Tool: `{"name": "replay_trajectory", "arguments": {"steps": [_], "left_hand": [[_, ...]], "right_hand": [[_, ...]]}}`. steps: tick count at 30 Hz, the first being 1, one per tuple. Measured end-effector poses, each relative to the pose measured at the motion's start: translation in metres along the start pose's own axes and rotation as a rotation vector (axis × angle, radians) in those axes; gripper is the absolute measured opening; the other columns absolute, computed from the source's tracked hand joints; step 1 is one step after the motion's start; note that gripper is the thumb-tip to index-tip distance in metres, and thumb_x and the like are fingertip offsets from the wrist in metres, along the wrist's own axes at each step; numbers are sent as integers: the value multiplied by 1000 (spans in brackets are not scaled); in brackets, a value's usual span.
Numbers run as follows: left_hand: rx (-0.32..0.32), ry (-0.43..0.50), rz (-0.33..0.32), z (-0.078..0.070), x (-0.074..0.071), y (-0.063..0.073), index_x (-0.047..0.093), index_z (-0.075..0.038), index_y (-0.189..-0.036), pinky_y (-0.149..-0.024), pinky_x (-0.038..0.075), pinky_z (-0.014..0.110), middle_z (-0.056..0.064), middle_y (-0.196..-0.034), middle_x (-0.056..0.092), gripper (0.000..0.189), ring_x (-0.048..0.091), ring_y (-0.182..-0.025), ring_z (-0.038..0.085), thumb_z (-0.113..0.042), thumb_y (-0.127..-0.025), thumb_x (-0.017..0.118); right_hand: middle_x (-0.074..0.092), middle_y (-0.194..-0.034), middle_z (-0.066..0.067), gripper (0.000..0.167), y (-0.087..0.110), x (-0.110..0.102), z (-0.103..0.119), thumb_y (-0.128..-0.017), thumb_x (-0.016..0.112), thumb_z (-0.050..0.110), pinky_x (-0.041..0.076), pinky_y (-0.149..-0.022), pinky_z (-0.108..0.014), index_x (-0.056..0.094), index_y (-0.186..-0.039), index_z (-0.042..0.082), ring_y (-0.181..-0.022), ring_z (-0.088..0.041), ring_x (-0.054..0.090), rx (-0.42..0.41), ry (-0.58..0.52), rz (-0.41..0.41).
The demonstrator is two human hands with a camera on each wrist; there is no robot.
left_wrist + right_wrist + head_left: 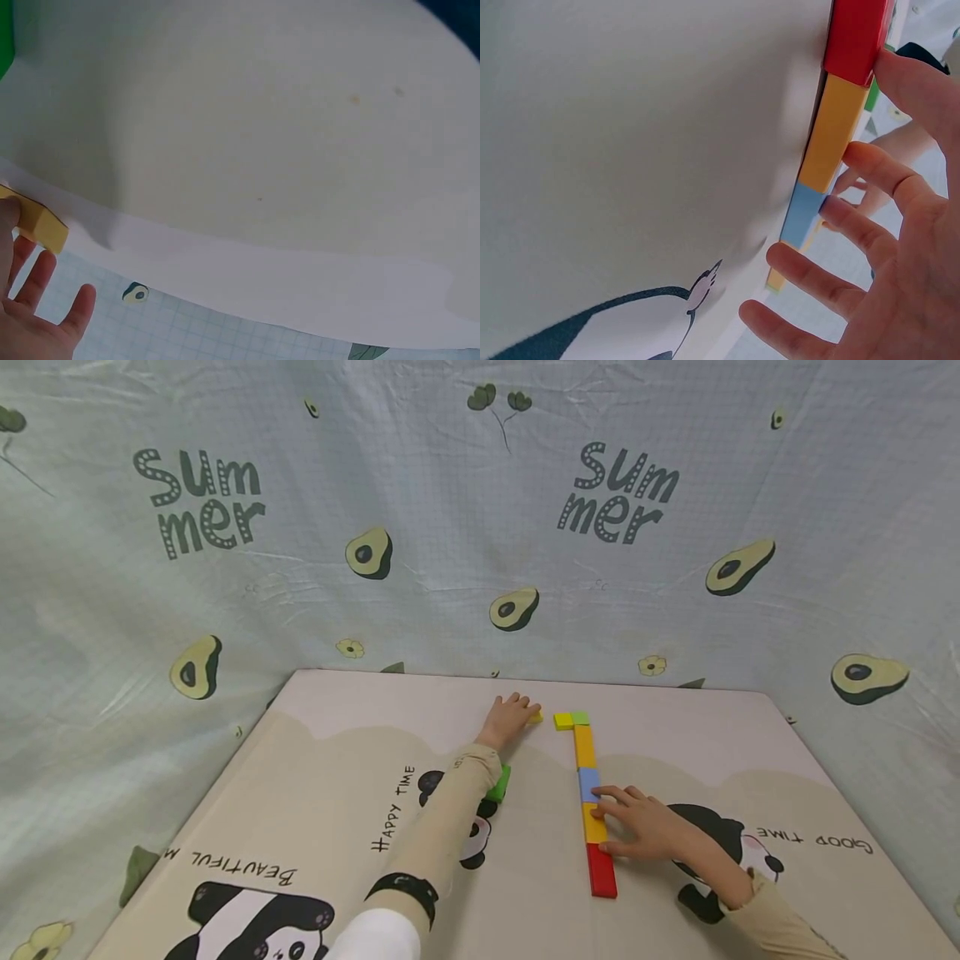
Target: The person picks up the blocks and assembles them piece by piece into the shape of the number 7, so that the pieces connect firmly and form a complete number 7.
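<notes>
At the far side of the table, my left hand [507,721] pinches a yellow block [41,225] between thumb and fingers. A short gap to its right, a yellow block [563,722] touches a light green block [581,717] at the far end of a straight row. Toward me the row runs through an orange block [584,746], a blue block [588,783], another orange block [596,827] and a red block [602,871]. With fingers spread, my right hand [648,827] touches the row's right side, its thumb at the red block in the right wrist view.
A green block [498,785] lies left of the row, partly hidden by my left forearm. Panda drawings and lettering decorate the table cover [525,893]. Behind the far edge hangs a pale curtain [442,485] printed with avocados.
</notes>
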State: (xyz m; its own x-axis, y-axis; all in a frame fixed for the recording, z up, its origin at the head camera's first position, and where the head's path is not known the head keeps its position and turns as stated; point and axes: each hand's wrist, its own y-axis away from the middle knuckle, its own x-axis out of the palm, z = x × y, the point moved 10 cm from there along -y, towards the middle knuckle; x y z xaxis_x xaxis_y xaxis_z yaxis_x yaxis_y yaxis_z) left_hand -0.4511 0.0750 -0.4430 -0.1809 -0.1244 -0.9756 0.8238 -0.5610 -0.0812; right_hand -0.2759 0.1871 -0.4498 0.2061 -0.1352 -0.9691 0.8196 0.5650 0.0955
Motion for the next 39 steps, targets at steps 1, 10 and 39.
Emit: {"name": "replay_trajectory", "arguments": {"steps": [1, 10, 39], "left_hand": [[-1, -1, -6, 0, 0, 1, 45, -25, -126, -94, 41, 41, 0, -123, 51, 34, 45, -115, 18, -15, -94, 41], [23, 21, -27, 0, -4, 5, 44, -23, -125, -94, 41, 41, 0, -123, 51, 34, 45, -115, 18, -11, -94, 40], [127, 87, -80, -4, -17, 16, 50, -22, -121, -91, 41, 39, -1, -116, 56, 30, 47, -108, 16, -18, -92, 48]], "right_hand": [[41, -133, -5, 38, 0, 0, 0, -76, 64, 45, 43, -80, -48, 56, -106, 22, -107, -25, 44, -1, 3, 1], [42, -133, -7, 40, 0, -2, 3, -76, 63, 46, 44, -80, -49, 56, -106, 21, -106, -26, 44, -10, 13, -7], [42, -133, -7, 39, 0, -3, 2, -75, 65, 44, 38, -86, -56, 57, -106, 21, -110, -28, 43, 3, 2, -8]]}}
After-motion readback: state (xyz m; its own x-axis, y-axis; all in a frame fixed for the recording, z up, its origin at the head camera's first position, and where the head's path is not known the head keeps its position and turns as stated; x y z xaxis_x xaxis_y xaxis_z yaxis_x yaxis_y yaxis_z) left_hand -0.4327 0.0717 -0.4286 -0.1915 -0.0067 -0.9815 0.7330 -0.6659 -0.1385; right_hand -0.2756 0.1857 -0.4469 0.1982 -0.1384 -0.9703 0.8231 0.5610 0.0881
